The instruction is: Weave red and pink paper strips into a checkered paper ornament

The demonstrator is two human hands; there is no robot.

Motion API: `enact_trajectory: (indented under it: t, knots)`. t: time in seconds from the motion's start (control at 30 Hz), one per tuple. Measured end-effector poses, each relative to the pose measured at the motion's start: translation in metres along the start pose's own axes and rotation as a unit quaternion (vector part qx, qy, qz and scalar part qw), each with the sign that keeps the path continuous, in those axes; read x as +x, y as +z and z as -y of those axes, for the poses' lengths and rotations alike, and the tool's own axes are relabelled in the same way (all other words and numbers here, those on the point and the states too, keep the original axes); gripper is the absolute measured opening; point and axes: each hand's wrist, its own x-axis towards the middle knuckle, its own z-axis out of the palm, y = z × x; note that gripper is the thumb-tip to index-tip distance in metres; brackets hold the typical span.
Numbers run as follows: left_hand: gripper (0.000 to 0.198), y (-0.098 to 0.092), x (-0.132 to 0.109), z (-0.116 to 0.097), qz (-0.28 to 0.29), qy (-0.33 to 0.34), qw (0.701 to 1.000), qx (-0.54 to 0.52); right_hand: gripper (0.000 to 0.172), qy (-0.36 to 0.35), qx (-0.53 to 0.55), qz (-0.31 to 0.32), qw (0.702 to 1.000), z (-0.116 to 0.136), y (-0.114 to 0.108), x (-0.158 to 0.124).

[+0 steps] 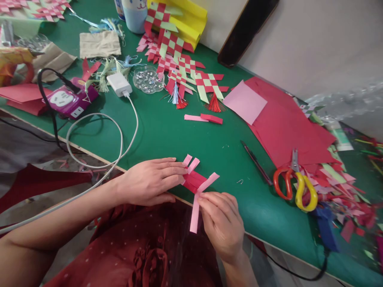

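Observation:
Near the table's front edge lie red paper strips [194,180] side by side, with pink strips crossing them. My left hand [152,178] rests flat on the left end of this piece, fingers stretched out, partly covering it. Two short pink ends [193,165] stick out beyond its fingertips. A folded pink paper strip [195,213] is pinched between the thumb and fingers of my right hand [223,217]. One end of that strip slants up across the red strips; the other hangs down over the table edge.
Red-handled and yellow-handled scissors [296,179] and a dark pen [255,162] lie right, by red paper sheets [287,119] and paper scraps. Woven paper fish [209,83] lie at the back. A white cable [119,139] loops on the left from a charger [119,84] near a purple power socket [72,97].

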Motion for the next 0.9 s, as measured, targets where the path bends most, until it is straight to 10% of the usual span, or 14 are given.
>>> enact_trajectory:
  t: [0.9]
  knots:
    - [0.055, -0.0003, 0.0002, 0.0005, -0.011, -0.025, 0.999, -0.033, 0.017, 0.078, -0.031, 0.024, 0.996, -0.0044, -0.0002, 0.0098]
